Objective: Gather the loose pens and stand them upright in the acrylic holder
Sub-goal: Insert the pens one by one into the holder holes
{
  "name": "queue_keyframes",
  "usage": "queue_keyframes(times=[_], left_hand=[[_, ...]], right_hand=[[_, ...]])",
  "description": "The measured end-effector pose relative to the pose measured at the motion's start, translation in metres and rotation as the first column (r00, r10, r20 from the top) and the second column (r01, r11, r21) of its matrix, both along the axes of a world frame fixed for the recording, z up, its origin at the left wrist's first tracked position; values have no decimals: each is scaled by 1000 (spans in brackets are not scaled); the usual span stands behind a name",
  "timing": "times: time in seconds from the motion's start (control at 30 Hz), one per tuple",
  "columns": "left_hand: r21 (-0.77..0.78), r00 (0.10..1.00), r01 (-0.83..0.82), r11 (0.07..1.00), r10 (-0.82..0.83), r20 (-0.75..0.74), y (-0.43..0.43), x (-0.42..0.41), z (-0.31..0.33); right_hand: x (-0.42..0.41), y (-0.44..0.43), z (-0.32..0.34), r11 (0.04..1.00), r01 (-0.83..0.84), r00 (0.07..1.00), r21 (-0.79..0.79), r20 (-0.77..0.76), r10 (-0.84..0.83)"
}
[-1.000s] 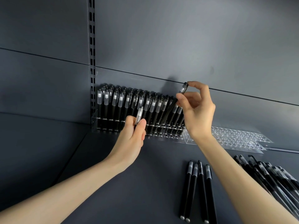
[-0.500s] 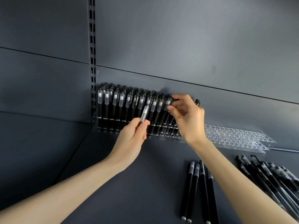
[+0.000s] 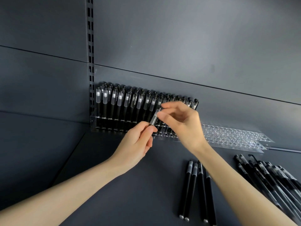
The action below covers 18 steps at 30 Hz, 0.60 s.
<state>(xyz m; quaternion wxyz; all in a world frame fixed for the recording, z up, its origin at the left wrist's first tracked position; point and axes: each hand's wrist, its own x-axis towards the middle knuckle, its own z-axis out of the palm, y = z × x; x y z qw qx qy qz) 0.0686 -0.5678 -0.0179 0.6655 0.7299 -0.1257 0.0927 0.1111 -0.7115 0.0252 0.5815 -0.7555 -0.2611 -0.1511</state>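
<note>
Four loose pens (image 3: 193,190) on dark grey shelf (image 3: 130,201), slotted upright (image 3: 90,46) behind

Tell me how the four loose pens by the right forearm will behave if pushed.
The four pens look slim and round, so they would probably roll on the flat shelf. They appear straight and rigid, likely light to lift.

Both bare forearms were stretched forward and upward, drawn together toward the middle. The left hand (image 3: 138,144) was held thumb-up, its thumb and curled fingers closed round the lower part of a pen (image 3: 154,118). The right hand (image 3: 184,123) was bent at the wrist, thumb and forefinger pinched on the pen's upper end, the other fingers loosely curled.
</note>
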Motion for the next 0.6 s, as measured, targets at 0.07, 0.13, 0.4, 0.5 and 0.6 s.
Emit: queue_keyframes(times=[0.07,0.13,0.4,0.5,0.6], left_hand=[[22,1000,25,999,-25,-5,-3,-2,0],[21,1000,29,999,-29,-12,-3,-2,-2],[653,829,-509,560,117,546,14,12,-24],[708,814,-556,436,115,569,15,16,-30],[740,812,-570,357,108,574,15,19,-34]], right_hand=[[0,0,-2,999,-46,998,13,-31,47],[0,-1,-2,999,-48,998,24,-45,49],[11,-24,16,948,291,934,129,176,-311],[13,-26,22,912,383,870,145,275,-409],[15,-23,23,899,407,841,158,319,-437]])
